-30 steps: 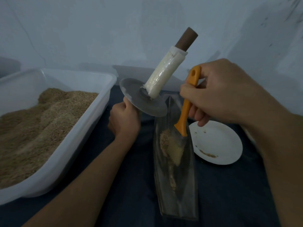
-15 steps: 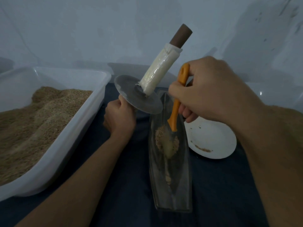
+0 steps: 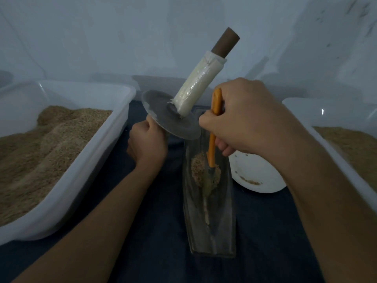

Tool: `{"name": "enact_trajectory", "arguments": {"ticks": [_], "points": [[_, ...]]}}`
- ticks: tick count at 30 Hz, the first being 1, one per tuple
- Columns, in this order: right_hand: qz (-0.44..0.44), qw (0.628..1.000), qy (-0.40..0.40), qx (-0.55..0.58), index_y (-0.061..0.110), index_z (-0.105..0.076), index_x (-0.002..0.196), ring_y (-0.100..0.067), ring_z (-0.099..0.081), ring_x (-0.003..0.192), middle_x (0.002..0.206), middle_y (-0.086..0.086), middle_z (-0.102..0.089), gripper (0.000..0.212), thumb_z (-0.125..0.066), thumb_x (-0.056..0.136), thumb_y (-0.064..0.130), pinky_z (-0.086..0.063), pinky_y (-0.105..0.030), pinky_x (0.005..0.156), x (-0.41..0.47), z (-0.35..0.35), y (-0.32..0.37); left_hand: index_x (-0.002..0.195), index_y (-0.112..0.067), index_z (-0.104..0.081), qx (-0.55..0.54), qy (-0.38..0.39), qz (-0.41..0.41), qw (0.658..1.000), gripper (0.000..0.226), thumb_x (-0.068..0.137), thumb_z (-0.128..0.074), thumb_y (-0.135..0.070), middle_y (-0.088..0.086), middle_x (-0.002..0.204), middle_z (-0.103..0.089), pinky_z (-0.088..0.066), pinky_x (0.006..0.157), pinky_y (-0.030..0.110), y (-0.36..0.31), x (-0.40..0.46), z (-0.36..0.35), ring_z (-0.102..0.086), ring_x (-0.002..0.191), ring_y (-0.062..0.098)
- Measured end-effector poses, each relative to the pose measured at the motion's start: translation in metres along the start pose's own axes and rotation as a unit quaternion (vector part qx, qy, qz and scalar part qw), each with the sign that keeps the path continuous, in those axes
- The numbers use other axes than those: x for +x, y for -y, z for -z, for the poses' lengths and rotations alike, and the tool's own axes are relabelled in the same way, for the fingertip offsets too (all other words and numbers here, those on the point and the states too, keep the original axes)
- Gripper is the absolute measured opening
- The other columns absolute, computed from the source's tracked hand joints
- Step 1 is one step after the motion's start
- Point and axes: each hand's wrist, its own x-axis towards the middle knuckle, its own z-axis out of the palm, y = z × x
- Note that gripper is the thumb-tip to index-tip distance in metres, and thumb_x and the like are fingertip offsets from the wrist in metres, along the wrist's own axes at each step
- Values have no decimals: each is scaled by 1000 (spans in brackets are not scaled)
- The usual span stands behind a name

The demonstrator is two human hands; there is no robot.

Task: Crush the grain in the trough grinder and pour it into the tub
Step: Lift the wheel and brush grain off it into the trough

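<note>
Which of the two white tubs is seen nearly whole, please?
The left tub, beside the left hand; the right tub is mostly hidden by the forearm.

A round white plate (image 3: 263, 176) lies flat on a dark blue cloth-covered surface (image 3: 155, 252), carrying a small smear of brown crumbs near its front edge and a few specks farther back. Behind everything rises a pale, blue-grey wall (image 3: 126, 37), marked with faint dark scuffs toward the upper right. In the dim light, the surface covering cannot be identified with certainty; it appears to be fabric.
</note>
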Motion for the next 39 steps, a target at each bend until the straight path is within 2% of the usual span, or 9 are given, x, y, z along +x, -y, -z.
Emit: {"name": "enact_trajectory", "arguments": {"ticks": [4, 7, 9, 14, 20, 24, 28, 34, 39], "points": [[18, 999, 17, 22, 9, -63, 80, -14, -67, 42, 53, -2, -69, 24, -63, 95, 27, -56, -24, 42, -5, 14, 5, 53, -19, -41, 6, -5, 3, 1000, 48, 98, -49, -35, -5, 50, -44, -31, 59, 35, 0, 0, 0, -38, 53, 16], [21, 996, 75, 40, 7, -64, 79, -18, -68, 44, 53, -3, -69, 24, -62, 94, 26, -58, -27, 43, -12, 14, 12, 58, -18, -47, 7, -1, -5, 1000, 46, 100, -47, -37, -1, 54, -47, -33, 60, 36, 0, -1, 0, -39, 54, 17], [23, 995, 86, 37, 5, -64, 80, -17, -68, 43, 52, -3, -68, 24, -61, 93, 25, -59, -30, 43, -12, 6, 13, 59, -17, -48, 5, 4, -8, 1000, 47, 101, -46, -38, 2, 57, -50, -35, 62, 36, -1, -1, 1, -42, 55, 19], [14, 999, 43, 0, 7, -60, 84, -14, -67, 41, 55, -5, -69, 20, -63, 94, 25, -59, -32, 43, -5, -6, 5, 58, -18, -46, 3, 2, -1, 1000, 46, 101, -47, -35, 1, 57, -49, -34, 63, 37, -2, -2, 1, -41, 56, 18], [39, 998, -28, -44, 9, -61, 82, -18, -70, 51, 69, -9, -70, 25, -66, 91, 31, -62, -41, 52, -2, -2, 5, 56, -19, -42, 5, -7, -3, 1000, 49, 102, -45, -37, -1, 55, -46, -30, 59, 36, -3, -3, 1, -39, 54, 15], [40, 999, 7, 8, 6, -62, 82, -15, -67, 43, 56, -7, -69, 23, -65, 93, 27, -59, -33, 44, -8, 10, 9, 57, -18, -41, 10, -8, 1, 1000, 48, 101, -45, -35, 0, 57, -46, -30, 59, 37, -4, -2, 1, -39, 55, 18], [32, 996, 79, 32, 5, -62, 83, -17, -68, 43, 53, -3, -69, 23, -62, 94, 25, -60, -33, 45, -11, 4, 11, 61, -13, -48, 16, -5, -4, 1000, 45, 100, -47, -37, 5, 60, -51, -32, 59, 37, -3, -1, 1, -41, 57, 22], [1, 999, 30, 18, 6, -61, 86, -13, -68, 44, 56, -4, -70, 21, -63, 96, 25, -58, -26, 44, -1, -4, 0, 56, -14, -41, 26, -7, -5, 1000, 49, 99, -46, -35, 3, 57, -47, -31, 60, 39, -3, -1, 1, -39, 57, 23], [15, 1000, 3, 17, 9, -60, 82, -12, -67, 43, 54, -3, -69, 22, -64, 96, 25, -57, -24, 43, -3, 5, 0, 57, -15, -39, 29, -5, -5, 1000, 48, 100, -45, -36, 4, 57, -46, -32, 62, 40, -3, -2, 1, -39, 57, 24]]}}
